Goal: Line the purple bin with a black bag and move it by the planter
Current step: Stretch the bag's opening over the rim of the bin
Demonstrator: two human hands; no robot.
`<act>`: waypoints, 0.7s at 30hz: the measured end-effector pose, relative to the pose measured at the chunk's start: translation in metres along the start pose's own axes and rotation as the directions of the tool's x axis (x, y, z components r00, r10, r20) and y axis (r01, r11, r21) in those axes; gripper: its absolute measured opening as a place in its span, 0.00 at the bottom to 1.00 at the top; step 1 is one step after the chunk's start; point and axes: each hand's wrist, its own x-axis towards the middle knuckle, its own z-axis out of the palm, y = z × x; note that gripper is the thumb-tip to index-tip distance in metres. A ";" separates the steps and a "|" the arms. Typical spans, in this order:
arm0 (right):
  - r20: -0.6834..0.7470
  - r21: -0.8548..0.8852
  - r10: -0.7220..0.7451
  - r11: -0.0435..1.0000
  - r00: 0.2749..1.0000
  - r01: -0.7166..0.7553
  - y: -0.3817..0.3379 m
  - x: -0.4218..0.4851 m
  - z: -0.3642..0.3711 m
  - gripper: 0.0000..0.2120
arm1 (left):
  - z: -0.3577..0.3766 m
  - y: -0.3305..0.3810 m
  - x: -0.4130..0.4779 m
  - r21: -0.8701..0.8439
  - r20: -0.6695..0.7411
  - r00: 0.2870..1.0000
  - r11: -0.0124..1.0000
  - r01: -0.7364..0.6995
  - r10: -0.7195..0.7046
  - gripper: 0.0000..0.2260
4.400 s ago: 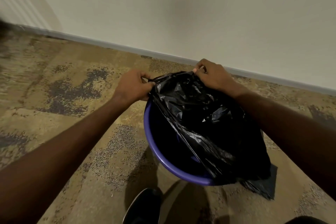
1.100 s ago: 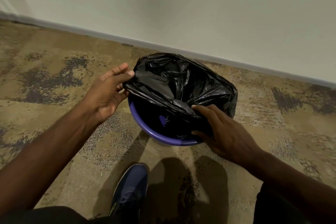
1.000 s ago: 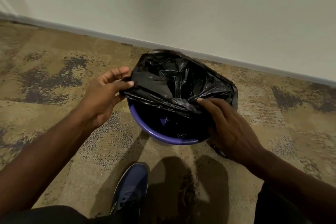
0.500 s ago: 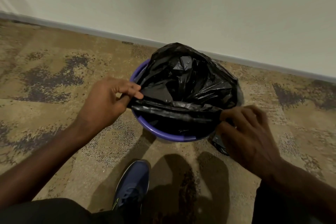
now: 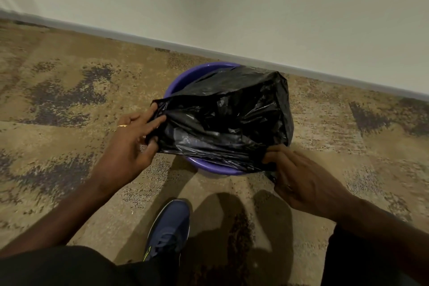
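Note:
The purple bin (image 5: 185, 76) stands on the carpet close to the wall, seen from above. A crumpled black bag (image 5: 227, 118) lies across its mouth and hangs over the right and near sides; the far-left rim shows bare purple, and a strip of near rim shows below the bag. My left hand (image 5: 132, 144), with a gold ring, grips the bag's left edge outside the bin. My right hand (image 5: 299, 179) pinches the bag's edge at the near right rim. The bag hides the bin's inside. No planter is in view.
A pale wall with a grey baseboard (image 5: 232, 53) runs just behind the bin. Brown patterned carpet (image 5: 69, 100) spreads left and right. My dark blue shoe (image 5: 167, 232) rests on the floor just in front of the bin.
Both hands have pulled the bag's edge toward me and outward, over the near rim. The bag has come off the far-left rim, which now shows purple. My right hand moved from inside to the right side.

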 end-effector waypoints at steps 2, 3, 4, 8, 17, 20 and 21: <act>-0.074 0.172 0.096 0.982 0.993 -0.082 -0.002 0.001 -0.002 0.18 | 0.004 -0.006 0.007 0.004 -0.005 1.000 1.000 0.015 -0.014 0.27; -0.117 0.280 0.156 0.953 0.981 -0.118 -0.003 0.003 -0.003 0.14 | 0.006 -0.008 0.011 0.000 -0.007 1.000 1.000 0.027 -0.027 0.28; -0.146 0.380 0.227 0.911 0.963 -0.157 -0.003 0.004 -0.004 0.10 | 0.009 -0.009 0.014 -0.016 -0.013 0.999 0.999 0.045 -0.045 0.28; -0.315 0.538 0.484 0.800 0.817 -0.266 0.000 0.014 -0.012 0.05 | 0.016 -0.003 0.016 -0.124 -0.027 0.995 0.988 0.087 -0.091 0.29; -0.083 -0.173 -0.161 0.974 0.983 0.145 -0.027 0.012 0.006 0.13 | 0.016 0.010 -0.017 -0.019 0.076 0.996 0.999 -0.036 0.038 0.31; -0.126 -0.215 -0.222 0.958 0.967 0.192 -0.020 0.004 0.015 0.12 | 0.017 0.009 -0.018 -0.048 0.097 0.994 0.997 -0.054 0.058 0.32; -0.115 -0.226 -0.228 0.954 0.967 0.198 -0.020 0.001 0.018 0.12 | 0.019 0.009 -0.018 -0.035 0.092 0.995 0.998 -0.046 0.050 0.33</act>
